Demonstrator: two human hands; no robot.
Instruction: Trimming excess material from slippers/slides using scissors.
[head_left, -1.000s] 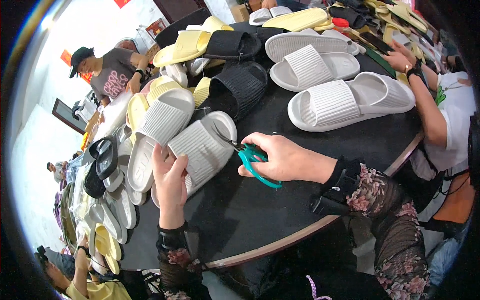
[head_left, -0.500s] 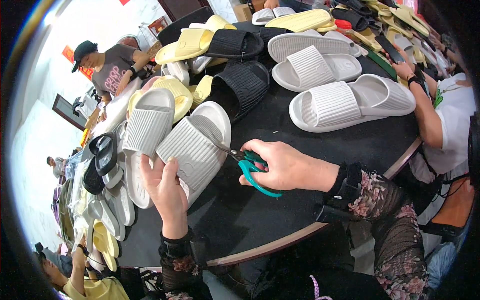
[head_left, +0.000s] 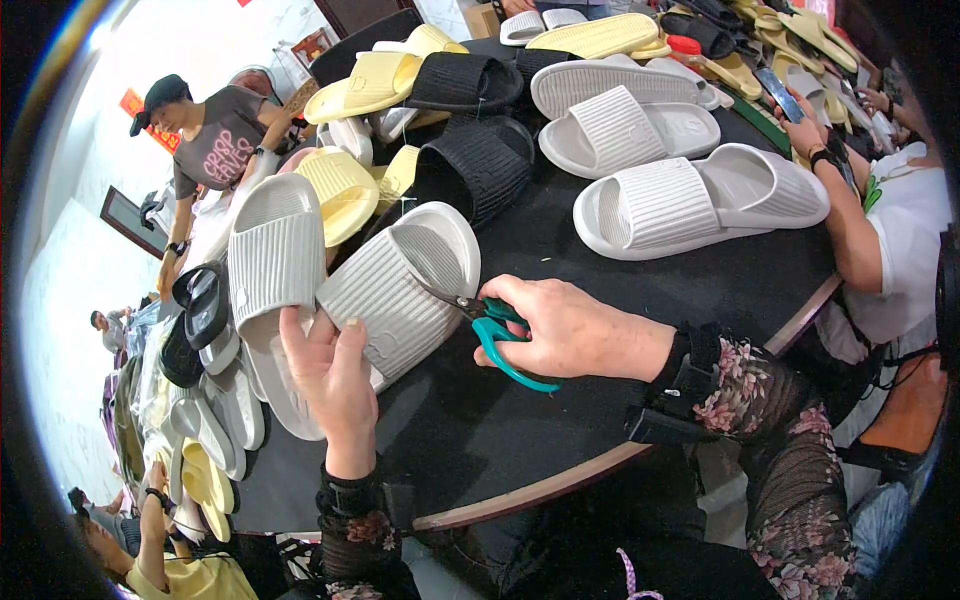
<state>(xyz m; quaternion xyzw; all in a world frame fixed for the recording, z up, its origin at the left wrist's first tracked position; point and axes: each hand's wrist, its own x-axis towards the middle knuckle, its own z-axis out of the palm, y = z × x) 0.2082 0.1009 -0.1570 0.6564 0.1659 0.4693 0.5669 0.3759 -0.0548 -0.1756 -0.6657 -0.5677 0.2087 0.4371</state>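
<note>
Near left, the left hand (head_left: 337,385) clasps a grey slide (head_left: 395,305); the right hand (head_left: 575,328), closed around scissors (head_left: 484,332), holds blades at its strap. Cutting looks unfinished; other slides' (head_left: 655,208) progress is unclear.

Phone (head_left: 779,93), cardboard box (head_left: 483,22), black chair (head_left: 350,55)

I see from my end a black table (head_left: 490,455) with a pale curved rim, bearing ridged grey slippers (head_left: 660,205) toward the right and heaped black slippers (head_left: 475,165) and yellow slippers (head_left: 365,85) beyond.
</note>
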